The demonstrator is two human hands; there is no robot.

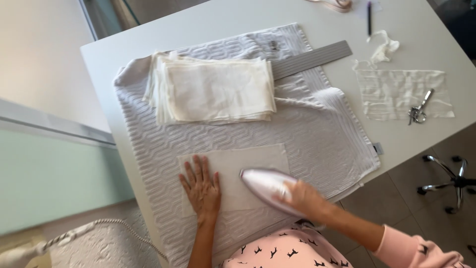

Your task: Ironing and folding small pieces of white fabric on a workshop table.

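A: Noted: left hand (202, 186) laid flat, fingers spread, pressed on the cloth piece (233, 181). Nothing is gripped by it.

B: And the right hand (303, 197)?

A: Closed round the handle of the iron (267, 184); the nose is pointed toward 9 o'clock, and the sole seems to be set on the cloth's 3 o'clock half. The hands are held apart, with bare cloth between them.

B: Where is the cloth placed?

A: On the grey towel (317, 134), at its 6 o'clock edge, close to the body. The stack (215, 89) of similar pieces is seen toward 12 o'clock on the same towel.

B: What is called for to do this pass well?

A: Judged from the layout: the cloth should be held taut by the flat hand, and the fingers kept clear of the nose, since the iron is aimed straight at them. Strokes are best kept on the towel, off the bare worktop (129, 54).

B: Anything else logged?

A: Scissors (419, 109) on another cloth scrap at 2 o'clock, a grey ruler (312, 58) under the towel's far edge. The cord (99, 228) is seen at 8 o'clock and should be kept off the cloth.
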